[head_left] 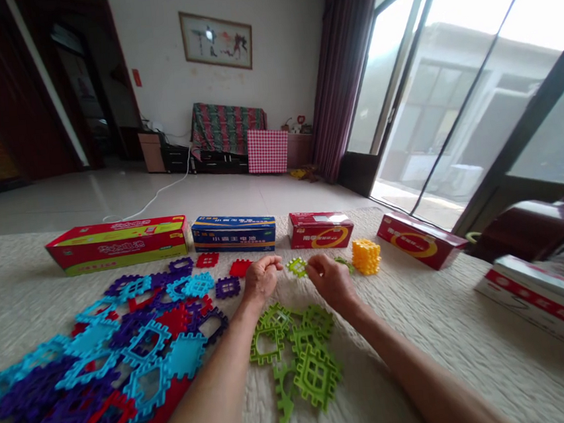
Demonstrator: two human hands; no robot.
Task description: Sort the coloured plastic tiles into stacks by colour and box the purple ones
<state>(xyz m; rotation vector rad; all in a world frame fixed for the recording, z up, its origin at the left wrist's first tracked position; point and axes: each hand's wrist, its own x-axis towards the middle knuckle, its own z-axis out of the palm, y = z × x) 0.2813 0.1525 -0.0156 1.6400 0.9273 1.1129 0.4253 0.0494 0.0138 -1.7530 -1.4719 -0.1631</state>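
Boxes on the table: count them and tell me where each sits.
5: red-and-yellow box far left, blue box beside it, red box mid-row, angled red box past the yellow cube, white-and-red box at the right edge; more may lie out of frame there.

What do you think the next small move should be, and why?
Probably pick a second tile from the green pile with the left hand and bring it to the green tile that the right hand pinches. The left hand looks empty beside it, and the yellow cube nearby suggests tiles get joined.
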